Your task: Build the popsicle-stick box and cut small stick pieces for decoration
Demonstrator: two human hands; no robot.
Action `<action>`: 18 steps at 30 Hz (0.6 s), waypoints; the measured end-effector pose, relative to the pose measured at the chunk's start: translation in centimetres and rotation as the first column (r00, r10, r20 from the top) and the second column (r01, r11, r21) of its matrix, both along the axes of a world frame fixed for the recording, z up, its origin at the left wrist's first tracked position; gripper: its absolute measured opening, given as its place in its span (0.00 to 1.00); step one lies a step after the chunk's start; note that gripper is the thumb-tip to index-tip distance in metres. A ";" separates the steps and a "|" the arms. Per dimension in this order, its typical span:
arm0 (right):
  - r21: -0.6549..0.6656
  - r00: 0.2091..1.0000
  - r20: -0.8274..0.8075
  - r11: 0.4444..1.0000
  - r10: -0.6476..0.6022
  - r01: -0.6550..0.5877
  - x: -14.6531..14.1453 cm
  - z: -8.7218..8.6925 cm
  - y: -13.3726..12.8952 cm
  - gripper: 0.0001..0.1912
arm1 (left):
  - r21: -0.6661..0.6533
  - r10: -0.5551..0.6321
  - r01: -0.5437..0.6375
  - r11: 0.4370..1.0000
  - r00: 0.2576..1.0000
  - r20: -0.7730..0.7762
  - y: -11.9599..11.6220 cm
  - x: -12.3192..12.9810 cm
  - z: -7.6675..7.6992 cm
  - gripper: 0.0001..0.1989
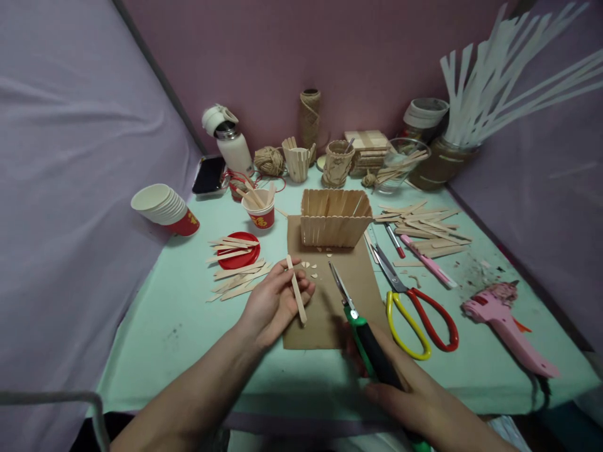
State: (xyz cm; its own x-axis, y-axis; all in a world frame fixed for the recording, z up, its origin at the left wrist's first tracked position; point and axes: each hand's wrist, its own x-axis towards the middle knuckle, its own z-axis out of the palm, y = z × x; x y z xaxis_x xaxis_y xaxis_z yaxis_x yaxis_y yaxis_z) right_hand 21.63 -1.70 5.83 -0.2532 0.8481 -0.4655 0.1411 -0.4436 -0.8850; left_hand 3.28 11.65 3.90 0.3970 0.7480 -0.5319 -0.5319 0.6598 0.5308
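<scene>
A single wooden craft stick (298,298) rests across the fingers of my left hand (277,301), held by the thumb, over the left side of a brown cardboard sheet (334,326). My right hand (393,380) is wrapped round the black and green handles of a pair of shears (370,345), whose blades point forward and left above the cardboard. Small cut stick ends (307,265) lie on the cardboard between the hands. Behind them a box made of sticks (335,229) stands on the sheet's far end.
Red- and yellow-handled scissors (398,285), a pink knife (428,260) and a pink glue gun (509,333) lie right. Loose sticks lie on both sides, some on a red lid (254,254). Paper cups (176,220), a bottle (235,150) and jars line the left and back.
</scene>
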 end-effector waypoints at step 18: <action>0.263 0.830 -0.501 0.871 -0.244 0.415 -2.4 -2.8 -0.4 0.41 | 0.047 -0.184 0.189 0.981 0.979 -0.091 -1.2 0.0 0.1 0.10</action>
State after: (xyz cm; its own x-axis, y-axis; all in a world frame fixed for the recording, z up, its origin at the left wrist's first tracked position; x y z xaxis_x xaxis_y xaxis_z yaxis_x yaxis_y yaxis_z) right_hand 19.19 -2.10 3.00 -0.0312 0.9990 -0.0336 -0.3967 -0.0432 -0.9169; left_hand 3.32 10.47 3.98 0.4868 0.6942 -0.5302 -0.3529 0.7116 0.6076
